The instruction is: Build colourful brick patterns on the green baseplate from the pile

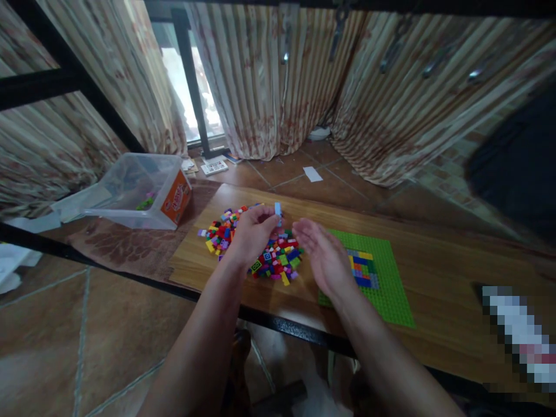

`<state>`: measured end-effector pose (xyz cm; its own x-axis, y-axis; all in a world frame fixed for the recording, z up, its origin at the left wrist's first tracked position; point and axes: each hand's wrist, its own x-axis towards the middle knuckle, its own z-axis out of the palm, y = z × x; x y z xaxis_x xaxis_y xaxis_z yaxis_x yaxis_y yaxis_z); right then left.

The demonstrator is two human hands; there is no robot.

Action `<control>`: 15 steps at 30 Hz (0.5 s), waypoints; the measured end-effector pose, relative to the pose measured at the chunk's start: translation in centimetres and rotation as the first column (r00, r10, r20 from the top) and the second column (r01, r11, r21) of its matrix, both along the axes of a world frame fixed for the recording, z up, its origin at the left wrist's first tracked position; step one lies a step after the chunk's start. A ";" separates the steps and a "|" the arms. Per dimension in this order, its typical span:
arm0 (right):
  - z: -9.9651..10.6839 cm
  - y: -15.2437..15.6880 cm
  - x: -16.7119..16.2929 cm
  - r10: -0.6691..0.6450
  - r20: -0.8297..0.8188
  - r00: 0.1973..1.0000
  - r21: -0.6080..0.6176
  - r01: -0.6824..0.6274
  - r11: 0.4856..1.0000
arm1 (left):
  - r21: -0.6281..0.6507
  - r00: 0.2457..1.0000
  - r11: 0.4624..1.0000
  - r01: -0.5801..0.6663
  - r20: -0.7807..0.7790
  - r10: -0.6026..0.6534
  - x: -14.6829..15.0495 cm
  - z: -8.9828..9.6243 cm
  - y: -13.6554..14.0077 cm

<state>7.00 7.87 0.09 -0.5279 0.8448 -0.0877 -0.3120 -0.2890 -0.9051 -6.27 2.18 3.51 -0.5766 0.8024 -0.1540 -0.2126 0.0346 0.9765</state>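
A light blue toy brick point(278, 212) is pinched between the thumb and fingers of my left hand point(254, 231), above a pile of mixed coloured bricks point(278, 263). My right hand point(320, 255) is just right of the pile, palm turned to the left, its fingers stretched out and nothing seen in it. Behind that hand lies a green baseplate point(393, 278), partly covered by my wrist. Red, blue, yellow, orange and grey bricks point(364, 269) form a flat block on the plate; its left side is hidden by my right hand.
The wooden table point(447, 289) has a dark front edge. A clear plastic bin point(130, 185) with an orange label and a few bricks inside stands at the left on a brown cloth point(113, 246). A pixelated object point(516, 330) lies at the right. Striped curtains point(256, 87) hang beyond the table.
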 end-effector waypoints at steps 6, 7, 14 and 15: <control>0.4 2.0 2.9 -0.133 0.178 0.975 0.412 0.048 0.910 | -0.008 0.945 0.951 0.311 0.110 -0.308 2.0 -0.7 0.7; 0.5 2.1 3.3 -0.141 0.213 0.967 0.472 0.024 0.881 | -0.013 0.934 0.939 0.344 0.111 -0.340 2.3 -0.9 0.9; -0.7 1.4 6.0 -0.187 0.426 0.885 0.619 -0.135 0.774 | -0.123 0.873 0.865 0.487 0.037 -0.487 4.7 -1.8 1.8; -1.0 1.3 6.5 -0.196 0.449 0.872 0.618 -0.144 0.773 | -0.154 0.858 0.846 0.510 0.014 -0.514 4.9 -1.9 1.8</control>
<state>13.52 9.13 -0.89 -0.5406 0.8097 0.2284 0.1931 0.3837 -0.9030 -1.39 4.03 1.57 -0.0959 0.9542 -0.2834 -0.0988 0.2742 0.9566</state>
